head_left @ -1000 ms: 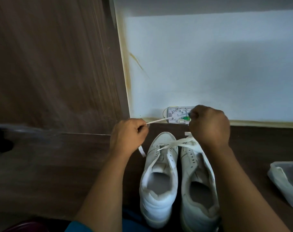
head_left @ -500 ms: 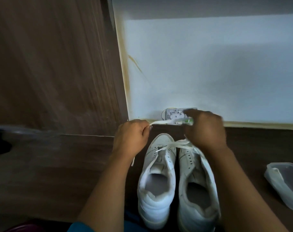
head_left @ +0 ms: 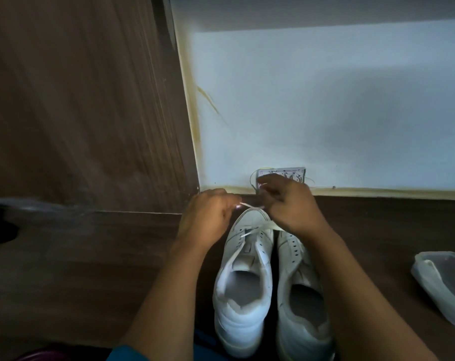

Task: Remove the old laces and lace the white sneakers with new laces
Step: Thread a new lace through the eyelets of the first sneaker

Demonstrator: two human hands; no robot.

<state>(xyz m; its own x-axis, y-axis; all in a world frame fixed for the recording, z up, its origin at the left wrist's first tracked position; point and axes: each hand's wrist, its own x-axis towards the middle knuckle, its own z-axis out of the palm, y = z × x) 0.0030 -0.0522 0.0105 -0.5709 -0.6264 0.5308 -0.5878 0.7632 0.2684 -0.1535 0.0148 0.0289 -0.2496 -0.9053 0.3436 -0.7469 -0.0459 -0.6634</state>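
Observation:
Two white sneakers stand side by side on the dark wooden floor, toes toward the wall. The left sneaker [head_left: 244,277] has a white lace [head_left: 263,226] running through its front eyelets. The right sneaker [head_left: 299,290] shows bare eyelets, its toe hidden under my right wrist. My left hand [head_left: 208,220] pinches one end of the lace just above the left sneaker's toe. My right hand [head_left: 289,204] pinches the other end close by, fingers curled, over the toes of both sneakers.
A small white socket box [head_left: 286,174] with wires sits low on the pale wall behind my hands. A clear plastic container [head_left: 445,280] lies on the floor at the right. A dark wood panel [head_left: 78,100] rises at the left.
My hands have come closer together above the left sneaker's toe. The stretch of lace between them has become short. The view has shifted slightly downward.

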